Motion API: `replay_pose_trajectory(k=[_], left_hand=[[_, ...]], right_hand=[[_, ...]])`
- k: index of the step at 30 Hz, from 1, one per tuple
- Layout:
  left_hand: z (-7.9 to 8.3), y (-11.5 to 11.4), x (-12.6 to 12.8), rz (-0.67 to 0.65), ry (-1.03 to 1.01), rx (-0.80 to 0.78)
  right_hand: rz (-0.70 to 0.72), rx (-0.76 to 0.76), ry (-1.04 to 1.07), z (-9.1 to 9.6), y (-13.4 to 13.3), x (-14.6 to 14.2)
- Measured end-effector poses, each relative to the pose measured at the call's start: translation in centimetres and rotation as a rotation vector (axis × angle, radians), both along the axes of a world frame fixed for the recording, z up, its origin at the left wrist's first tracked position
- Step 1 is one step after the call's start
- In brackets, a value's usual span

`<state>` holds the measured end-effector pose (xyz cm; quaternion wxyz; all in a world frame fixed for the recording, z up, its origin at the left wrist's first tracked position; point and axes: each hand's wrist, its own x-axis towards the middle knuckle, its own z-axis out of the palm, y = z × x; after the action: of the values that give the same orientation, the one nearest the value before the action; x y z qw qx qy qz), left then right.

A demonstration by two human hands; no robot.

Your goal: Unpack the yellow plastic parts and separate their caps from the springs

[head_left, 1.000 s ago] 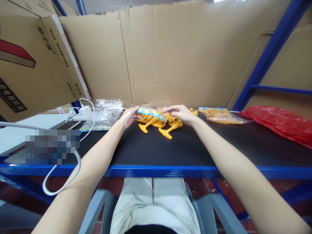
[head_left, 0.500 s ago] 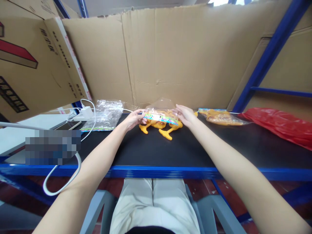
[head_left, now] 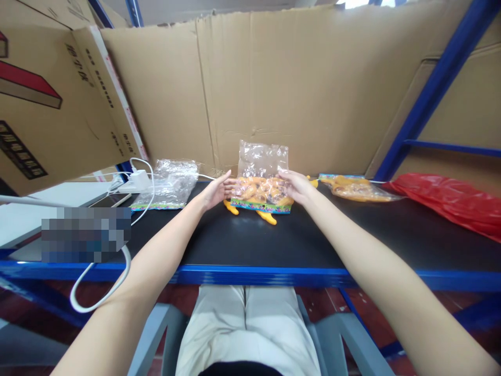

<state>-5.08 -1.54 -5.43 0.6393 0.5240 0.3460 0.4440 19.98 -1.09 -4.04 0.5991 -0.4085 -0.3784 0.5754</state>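
Observation:
My two hands hold a clear plastic bag [head_left: 263,156] upright on the black shelf top [head_left: 274,245]. Its bright printed strip is at the bottom and orange plastic toys [head_left: 258,190] fill its lower half. My left hand [head_left: 216,191] grips the bag's left edge, thumb up. Over on the bag's right side, my right hand [head_left: 298,186] has its fingers on the front. Two orange toy ends [head_left: 268,218] stick out below the strip onto the shelf top.
Another filled bag of orange toys [head_left: 354,187] lies to the right, then a red plastic bag [head_left: 450,201]. A pile of clear bags [head_left: 170,181], a white charger [head_left: 136,180] with its cable and a phone [head_left: 109,200] lie left. A cardboard wall [head_left: 313,89] stands behind.
The bag has been swung from lying over the orange toys to standing upright, strip now at the bottom, with most of the toys inside it. Both hands stayed at its sides.

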Motion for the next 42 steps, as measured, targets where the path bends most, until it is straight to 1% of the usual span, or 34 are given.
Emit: replay_pose_trajectory(k=[3,6,11,15,18,21,26,30,33,35,37,39,42], left_hand=[[-0.2,-0.1,0.6,0.091,0.069,0.053],[-0.6,-0.1,1.0,0.179,0.116,0.131],[-0.9,0.3,1.0,0.265,0.105,0.220],[-0.8,0.6,1.1,0.393,0.097,0.258],[-0.7,0.5,1.3,0.479,0.134,0.313],[-0.6,0.2,1.6,0.533,0.192,0.373],[-0.7,0.2,1.9,0.592,0.246,0.401],[-1.0,0.5,1.5,0.623,0.330,0.542],[-1.2,0.8,0.9,0.679,0.470,0.660],[-1.3,1.0,0.6,0.707,0.578,0.660],[-1.3,1.1,0.3,0.696,0.639,0.604],[-1.3,1.3,0.3,0.687,0.617,0.552],[-1.1,1.2,0.4,0.726,0.475,0.551]], right_hand=[[0.063,0.016,-0.055,-0.3,-0.3,-0.5],[0.082,0.026,-0.054,-0.5,-0.5,-1.0],[0.053,0.052,-0.024,-0.7,-0.5,-1.5],[0.027,0.098,-0.048,-0.6,-0.6,-1.7],[0.026,0.143,-0.064,-0.7,-0.6,-1.7],[-0.007,0.150,-0.040,-0.9,-0.4,-1.8],[-0.096,0.188,-0.030,-1.0,-0.1,-1.7],[-0.135,0.217,-0.082,-0.9,-0.1,-1.6],[-0.151,0.265,-0.178,-0.9,-0.1,-1.5],[-0.157,0.316,-0.253,-1.0,-0.1,-1.5],[-0.171,0.381,-0.316,-1.0,-0.1,-1.5],[-0.174,0.426,-0.346,-1.1,-0.1,-1.6],[-0.136,0.427,-0.346,-1.2,-0.1,-1.6]])
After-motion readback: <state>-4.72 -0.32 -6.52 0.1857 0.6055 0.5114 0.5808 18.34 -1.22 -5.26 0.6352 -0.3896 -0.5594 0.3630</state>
